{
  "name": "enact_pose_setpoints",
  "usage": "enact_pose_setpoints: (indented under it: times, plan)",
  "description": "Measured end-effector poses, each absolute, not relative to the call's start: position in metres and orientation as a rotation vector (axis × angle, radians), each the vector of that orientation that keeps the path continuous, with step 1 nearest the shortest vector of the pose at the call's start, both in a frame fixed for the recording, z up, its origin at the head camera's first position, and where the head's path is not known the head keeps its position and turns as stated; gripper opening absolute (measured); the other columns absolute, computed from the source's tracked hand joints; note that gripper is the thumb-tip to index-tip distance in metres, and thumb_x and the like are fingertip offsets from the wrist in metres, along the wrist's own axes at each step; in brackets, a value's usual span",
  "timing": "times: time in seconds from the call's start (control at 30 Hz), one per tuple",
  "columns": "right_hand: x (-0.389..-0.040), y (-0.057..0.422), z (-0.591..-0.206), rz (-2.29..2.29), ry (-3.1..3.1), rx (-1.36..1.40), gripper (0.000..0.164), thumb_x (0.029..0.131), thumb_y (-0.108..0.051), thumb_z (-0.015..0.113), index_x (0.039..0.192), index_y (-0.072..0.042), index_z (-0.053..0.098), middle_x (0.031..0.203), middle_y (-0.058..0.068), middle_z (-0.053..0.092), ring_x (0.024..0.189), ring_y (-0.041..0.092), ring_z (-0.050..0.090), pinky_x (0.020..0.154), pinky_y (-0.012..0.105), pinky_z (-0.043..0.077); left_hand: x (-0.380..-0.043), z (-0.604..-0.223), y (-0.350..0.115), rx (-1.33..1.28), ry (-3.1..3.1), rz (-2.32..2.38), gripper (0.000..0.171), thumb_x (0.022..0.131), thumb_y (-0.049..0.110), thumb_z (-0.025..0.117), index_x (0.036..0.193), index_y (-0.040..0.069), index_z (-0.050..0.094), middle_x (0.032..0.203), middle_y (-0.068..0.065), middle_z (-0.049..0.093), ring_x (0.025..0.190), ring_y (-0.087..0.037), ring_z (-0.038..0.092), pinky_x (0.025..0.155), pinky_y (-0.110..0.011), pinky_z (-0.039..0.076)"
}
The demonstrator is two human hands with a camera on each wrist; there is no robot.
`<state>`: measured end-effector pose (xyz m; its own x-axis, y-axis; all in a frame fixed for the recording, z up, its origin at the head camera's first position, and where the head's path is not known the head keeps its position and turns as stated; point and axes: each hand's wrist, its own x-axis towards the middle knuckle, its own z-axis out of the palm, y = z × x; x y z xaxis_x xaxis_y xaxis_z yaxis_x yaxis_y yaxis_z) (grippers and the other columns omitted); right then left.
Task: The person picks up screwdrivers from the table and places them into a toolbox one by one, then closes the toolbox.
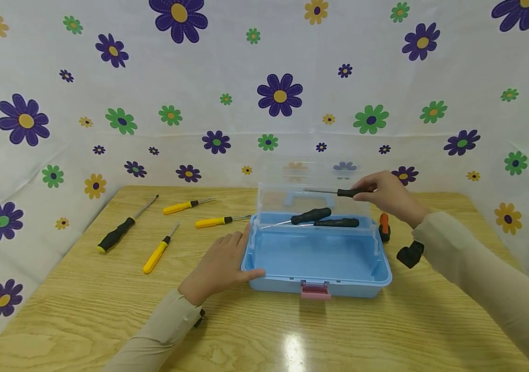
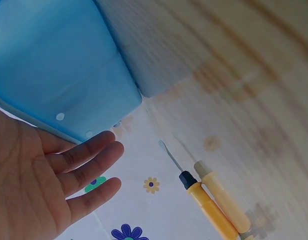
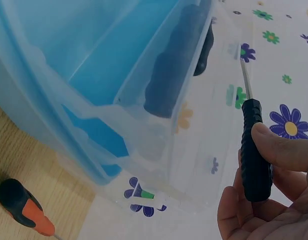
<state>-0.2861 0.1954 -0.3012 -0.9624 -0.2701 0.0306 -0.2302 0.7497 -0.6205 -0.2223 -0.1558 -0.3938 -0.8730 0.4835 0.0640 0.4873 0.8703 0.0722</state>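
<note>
My right hand [image 1: 387, 194] pinches a black-handled screwdriver [image 1: 347, 192] between thumb and fingers, its thin metal shaft pointing left. It is held above the clear raised tray of a light blue toolbox [image 1: 269, 284]. Two more black screwdrivers [image 1: 312, 215] [image 1: 341, 222] lie in that tray. Behind it, the see-through lid [image 1: 269, 199] stands raised. At the toolbox's left end, my left hand [image 1: 220, 263] rests with fingers extended along the outer wall and thumb over the front rim. The left wrist view shows those straight fingers [image 2: 89, 152] beside the blue wall.
Yellow-handled screwdrivers [image 1: 156, 258] [image 1: 178, 207] [image 1: 211, 222] lie left of the toolbox, beside a larger black one with a yellow end [image 1: 118, 234]. An orange and black screwdriver [image 1: 384, 227] lies right of it. A pink latch [image 1: 315, 292] hangs in front. Flowered cloth [image 1: 227, 67] hangs behind the table.
</note>
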Motion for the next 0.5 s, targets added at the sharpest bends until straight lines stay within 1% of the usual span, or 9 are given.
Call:
enact_pose_setpoints:
  times: [0.2,0.27,0.5]
  plan:
    - [-0.289,0.188,-0.307,-0.989,2.897,-0.429,0.022,0.089,-0.006,0.062,0.108,0.004,0.067,0.104,0.023,0.067,0.090,0.030,0.060,0.085,0.044,0.053,-0.223,-0.394,-0.155,-0.775,-3.000,-0.145,0.107,0.079,0.071,0.052,0.149,-0.002,0.017,0.132,-0.020,0.052,0.119,-0.033,0.053,0.103,-0.049,0.041]
    - [-0.290,0.186,-0.309,-0.986,2.900,-0.438,0.022,0.089,-0.006,0.062,0.108,0.004,0.067,0.104,0.023,0.067,0.090,0.031,0.061,0.086,0.045,0.053,-0.223,-0.394,-0.155,-0.776,-3.001,-0.146,0.107,0.079,0.071,0.052,0.149,-0.002,0.016,0.132,-0.020,0.052,0.119,-0.033,0.053,0.103,-0.049,0.040]
    - [-0.293,0.183,-0.314,-0.972,2.894,-0.427,0.022,0.089,-0.006,0.062,0.108,0.003,0.067,0.104,0.022,0.067,0.090,0.030,0.062,0.087,0.046,0.053,-0.223,-0.392,-0.153,-0.771,-3.014,-0.138,0.107,0.079,0.071,0.052,0.149,-0.001,0.016,0.131,-0.020,0.052,0.118,-0.032,0.053,0.102,-0.048,0.041]
